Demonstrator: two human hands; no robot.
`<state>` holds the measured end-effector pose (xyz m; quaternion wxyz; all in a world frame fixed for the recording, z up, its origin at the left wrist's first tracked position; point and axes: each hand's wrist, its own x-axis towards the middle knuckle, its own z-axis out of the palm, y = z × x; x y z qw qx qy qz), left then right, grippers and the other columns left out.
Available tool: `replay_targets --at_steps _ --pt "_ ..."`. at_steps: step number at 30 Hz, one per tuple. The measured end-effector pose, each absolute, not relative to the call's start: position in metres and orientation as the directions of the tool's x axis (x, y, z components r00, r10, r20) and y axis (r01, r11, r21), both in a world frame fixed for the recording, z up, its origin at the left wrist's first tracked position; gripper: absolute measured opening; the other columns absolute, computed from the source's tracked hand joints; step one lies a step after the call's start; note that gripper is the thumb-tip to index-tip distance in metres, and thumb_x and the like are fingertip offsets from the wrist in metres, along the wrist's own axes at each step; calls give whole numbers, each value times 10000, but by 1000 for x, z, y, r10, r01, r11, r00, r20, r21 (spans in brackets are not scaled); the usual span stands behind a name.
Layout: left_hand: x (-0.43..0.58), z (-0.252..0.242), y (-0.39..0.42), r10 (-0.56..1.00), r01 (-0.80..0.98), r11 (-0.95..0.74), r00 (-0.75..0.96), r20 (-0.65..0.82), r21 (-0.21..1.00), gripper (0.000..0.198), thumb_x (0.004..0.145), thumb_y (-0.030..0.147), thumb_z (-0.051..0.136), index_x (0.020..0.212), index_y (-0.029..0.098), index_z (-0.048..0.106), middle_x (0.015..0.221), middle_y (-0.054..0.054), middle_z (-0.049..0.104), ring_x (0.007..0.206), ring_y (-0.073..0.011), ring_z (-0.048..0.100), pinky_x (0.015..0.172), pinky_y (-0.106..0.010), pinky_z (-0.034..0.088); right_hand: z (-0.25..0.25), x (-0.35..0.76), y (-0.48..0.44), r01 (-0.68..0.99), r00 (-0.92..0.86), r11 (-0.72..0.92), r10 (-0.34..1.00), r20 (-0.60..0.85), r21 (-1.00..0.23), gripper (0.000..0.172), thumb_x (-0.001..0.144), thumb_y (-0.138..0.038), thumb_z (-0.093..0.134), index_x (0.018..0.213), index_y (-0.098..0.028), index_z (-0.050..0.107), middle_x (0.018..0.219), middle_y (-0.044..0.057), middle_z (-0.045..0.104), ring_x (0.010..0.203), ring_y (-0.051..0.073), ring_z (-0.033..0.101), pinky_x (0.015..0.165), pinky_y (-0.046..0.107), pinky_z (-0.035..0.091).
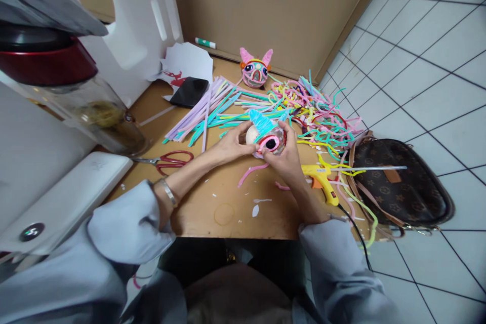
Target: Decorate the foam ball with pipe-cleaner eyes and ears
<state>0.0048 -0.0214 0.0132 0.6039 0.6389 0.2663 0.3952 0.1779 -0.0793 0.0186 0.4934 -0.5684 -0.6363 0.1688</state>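
Note:
Between my two hands, above the brown table (205, 207), is a round craft figure (279, 144) with blue fuzzy ears and a black eye ringed in white and pink. My left hand (240, 143) is closed around its pale left side, with the thumb at the front near the eye. On the other side my right hand (285, 154) grips it, thumb low at the front. A loose pink pipe cleaner (252, 172) lies just below the figure. Red-handled scissors (174, 161) rest left of my left hand, and a yellow glue gun (324, 182) lies right of my right wrist.
A finished-looking pink-eared figure (255, 72) stands at the back. Straight pipe cleaners (207, 111) and a tangled pile (315, 111) spread behind my hands. A black phone-like slab (190, 92) lies back left, near a glass jar (102, 111). A brown handbag (402, 182) sits at the right edge.

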Motion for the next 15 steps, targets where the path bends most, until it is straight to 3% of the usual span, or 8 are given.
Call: replay_targets --at_steps 6,11,15 --pt "-1 17 -21 776 -127 -111 609 166 986 768 688 306 809 1393 173 536 1395 -137 628 1247 -324 626 1074 -489 487 17 178 -79 569 141 283 891 431 -772 782 660 -278 734 1382 -228 439 1389 138 488 1310 296 521 1157 523 412" --pt "2 14 -21 789 -114 -113 593 159 987 802 640 308 855 1358 153 533 1274 -136 678 1157 -307 667 1025 -462 518 19 178 -79 558 156 271 894 419 -785 792 637 -288 744 1370 -211 453 1386 147 497 1321 313 511 1165 534 403" --pt "3 14 -22 800 -117 -133 573 176 984 782 637 312 860 1332 132 549 1293 -147 667 1140 -300 671 1028 -456 516 19 179 -79 557 152 287 887 435 -780 780 643 -323 746 1361 -210 463 1380 148 499 1324 322 502 1160 540 398"
